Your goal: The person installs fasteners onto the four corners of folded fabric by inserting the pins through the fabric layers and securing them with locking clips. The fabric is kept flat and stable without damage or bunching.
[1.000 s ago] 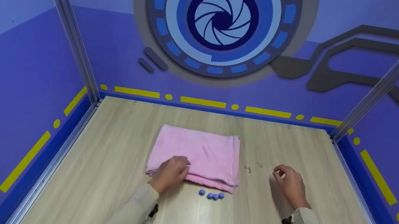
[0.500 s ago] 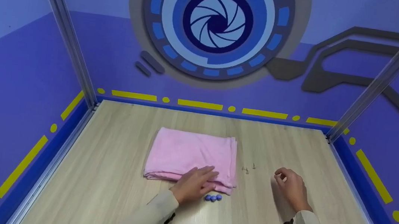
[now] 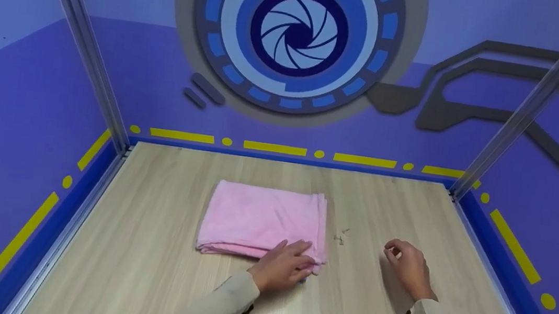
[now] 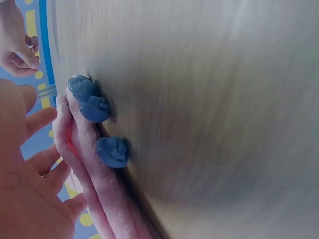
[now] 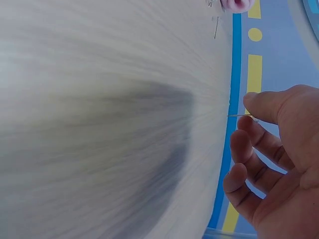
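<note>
A folded pink fleece blanket lies on the table. My left hand is at its near right corner, fingers spread. Below those fingers, the left wrist view shows three blue round caps with slotted undersides, on the wood beside the blanket's folded edge. In the head view the hand hides nearly all of them. My right hand is held up to the right, pinching a thin metal pin between thumb and index finger; its other fingers are loosely curled. Whether the left fingertips touch the blanket or a cap, I cannot tell.
Several thin pins lie on the wooden table, between the blanket and the right hand. Purple-blue panels with metal posts enclose the table's back and sides.
My left hand has moved right along the blanket's near edge, its fingers straightening, and it now covers most of the blue caps. My right hand keeps its pinch, nearly still.
</note>
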Demonstrator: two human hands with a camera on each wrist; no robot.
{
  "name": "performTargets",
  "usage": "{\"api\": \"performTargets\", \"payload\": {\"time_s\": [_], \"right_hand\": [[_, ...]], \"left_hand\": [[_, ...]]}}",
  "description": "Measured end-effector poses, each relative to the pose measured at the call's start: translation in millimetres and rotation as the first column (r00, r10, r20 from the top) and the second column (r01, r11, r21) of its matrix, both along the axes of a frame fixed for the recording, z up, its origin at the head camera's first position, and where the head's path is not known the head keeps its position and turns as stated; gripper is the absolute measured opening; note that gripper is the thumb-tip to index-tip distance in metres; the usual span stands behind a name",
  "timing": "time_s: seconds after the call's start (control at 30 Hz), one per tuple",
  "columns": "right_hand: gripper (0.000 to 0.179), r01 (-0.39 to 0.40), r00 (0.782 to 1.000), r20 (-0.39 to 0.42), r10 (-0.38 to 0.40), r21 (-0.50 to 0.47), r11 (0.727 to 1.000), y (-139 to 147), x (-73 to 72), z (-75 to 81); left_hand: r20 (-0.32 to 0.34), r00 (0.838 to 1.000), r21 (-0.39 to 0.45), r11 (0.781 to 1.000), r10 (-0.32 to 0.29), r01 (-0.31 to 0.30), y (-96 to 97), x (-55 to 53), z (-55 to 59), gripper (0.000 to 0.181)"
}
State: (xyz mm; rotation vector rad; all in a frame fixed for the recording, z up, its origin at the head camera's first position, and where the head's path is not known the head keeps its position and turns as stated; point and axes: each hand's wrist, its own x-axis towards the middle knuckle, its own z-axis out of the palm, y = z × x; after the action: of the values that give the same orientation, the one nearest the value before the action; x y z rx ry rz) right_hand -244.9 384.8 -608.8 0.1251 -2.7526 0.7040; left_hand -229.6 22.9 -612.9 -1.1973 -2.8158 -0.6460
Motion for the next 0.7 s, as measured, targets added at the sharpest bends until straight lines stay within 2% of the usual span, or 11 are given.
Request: {"api": "performTargets", "payload": {"time_s": [0.17, 0.4, 0.6, 0.7], "right_hand": [[0.007, -0.024, 0.999, -0.026, 0.024, -0.002, 1.0, -0.9, -0.4, -4.0], [0.006, -0.009, 0.999, 0.031, 0.009, -0.022, 1.0, -2.2, -1.2, -5.8], [0.006, -0.014, 0.999, 0.038, 0.014, -0.021, 1.0, -2.4, -0.6, -8.2], [0.005, -0.018, 0.999, 0.03, 0.019, -0.026, 1.0, -2.8, -0.9, -9.5]], "left_hand": [[-0.016, 1.0, -0.041, 0.999, -0.023, 0.023, 4.6, -0.3, 0.4, 0.033], [0.01, 1.0, -0.074, 0.997, 0.0, 0.001, 8.6, 1.6, -1.1, 0.035], [-0.028, 1.0, -0.086, 0.996, 0.009, -0.011, 12.3, 3.4, -5.2, 0.034], [-0.028, 1.0, -0.089, 0.996, 0.014, -0.017, 14.5, 4.9, -6.0, 0.037]]}}
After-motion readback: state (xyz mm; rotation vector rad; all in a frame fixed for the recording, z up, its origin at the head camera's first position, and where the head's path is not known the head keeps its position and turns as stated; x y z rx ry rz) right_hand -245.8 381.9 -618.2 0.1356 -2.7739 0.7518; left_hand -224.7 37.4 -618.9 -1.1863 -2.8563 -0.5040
